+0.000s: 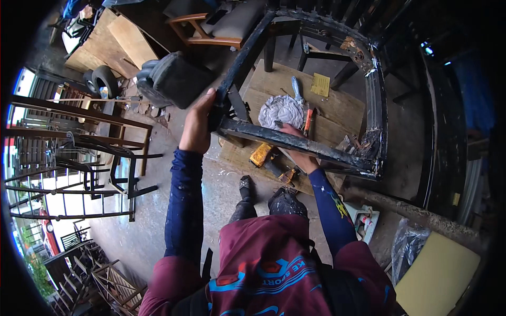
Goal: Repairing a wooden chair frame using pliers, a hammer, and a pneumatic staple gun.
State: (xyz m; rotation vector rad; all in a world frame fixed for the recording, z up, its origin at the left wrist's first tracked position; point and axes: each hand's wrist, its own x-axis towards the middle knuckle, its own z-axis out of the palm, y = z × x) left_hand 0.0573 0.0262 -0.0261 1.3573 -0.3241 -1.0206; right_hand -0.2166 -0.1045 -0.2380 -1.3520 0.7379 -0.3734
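A black wooden chair frame (300, 138), its paint chipped and one corner broken and splintered, is tilted in front of me above a low wooden table. My left hand (197, 124) grips its left corner, thumb up along the rail. Passing beneath the near rail, my right hand (301, 157) shows its fingers inside the frame; the rail hides part of it. A small dark piece sits at those fingertips, too small to name. Close by on the table are a crumpled white rag (281, 109), a blue-handled tool (297, 88) and an orange-handled tool (309, 121).
The wooden table (263, 79) also holds a yellow card (320, 85) and a worn yellow power tool (262, 155). Chair frames (124, 163) stand at left. Behind are a dark padded seat (176, 79), tyres (104, 80) and plywood sheets (132, 39). A pale cushion (437, 274) lies lower right.
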